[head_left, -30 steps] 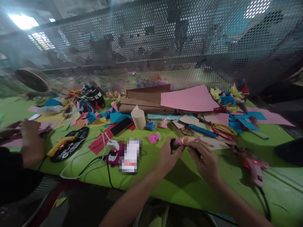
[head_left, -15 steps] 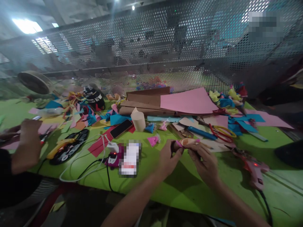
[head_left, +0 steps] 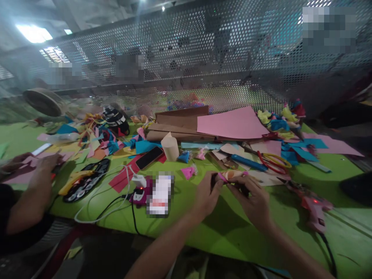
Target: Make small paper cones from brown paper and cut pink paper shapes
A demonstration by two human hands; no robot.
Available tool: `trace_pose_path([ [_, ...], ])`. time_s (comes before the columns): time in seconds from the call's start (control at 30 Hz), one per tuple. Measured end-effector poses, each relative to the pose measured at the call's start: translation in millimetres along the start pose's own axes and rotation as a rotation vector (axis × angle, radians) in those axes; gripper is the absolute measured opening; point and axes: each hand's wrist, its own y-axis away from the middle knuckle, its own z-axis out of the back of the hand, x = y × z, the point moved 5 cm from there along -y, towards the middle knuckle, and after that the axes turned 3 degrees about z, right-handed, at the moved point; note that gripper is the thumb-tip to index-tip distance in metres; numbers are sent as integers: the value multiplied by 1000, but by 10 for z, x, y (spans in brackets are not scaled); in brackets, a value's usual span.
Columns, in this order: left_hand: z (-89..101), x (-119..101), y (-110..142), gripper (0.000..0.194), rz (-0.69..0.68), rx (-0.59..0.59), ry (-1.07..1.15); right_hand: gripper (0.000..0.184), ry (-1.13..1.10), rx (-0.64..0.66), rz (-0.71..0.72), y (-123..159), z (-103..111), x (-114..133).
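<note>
My left hand (head_left: 207, 193) and my right hand (head_left: 252, 198) meet just above the green table (head_left: 229, 228), both pinching one small paper craft piece (head_left: 232, 175) that is orange-tan with a pink tip and a dark part. The left fingers close on its left end, the right fingers curl over its right side. Part of the piece is hidden under my fingers.
A pink glue gun (head_left: 312, 205) lies to the right. Scissors (head_left: 273, 161), a blue cutter (head_left: 248, 162), pink paper (head_left: 232, 123), cardboard (head_left: 180, 130), a tan paper cone (head_left: 170, 147), a phone (head_left: 149, 157) and scraps lie beyond. Another person's hand (head_left: 43, 164) works at the left.
My hands stay together on the craft piece, shifting slightly. The other person's hand at the left has lowered towards the table.
</note>
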Motion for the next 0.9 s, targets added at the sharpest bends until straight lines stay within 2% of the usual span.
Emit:
trace_pose_path([
  [0.27,-22,10,1,39,-8,12,-64,8,37,-24,48,-16,2,-21],
  [0.47,-19,-4,9,35,-1,-11,-65,7,18,-11,32,-11,12,-17],
  [0.67,-27,-1,10,39,-8,3,-69,12,45,-22,10,-19,18,-22],
  [0.9,-21,1,-1,31,12,-8,28,13,29,1,69,-14,13,-11],
])
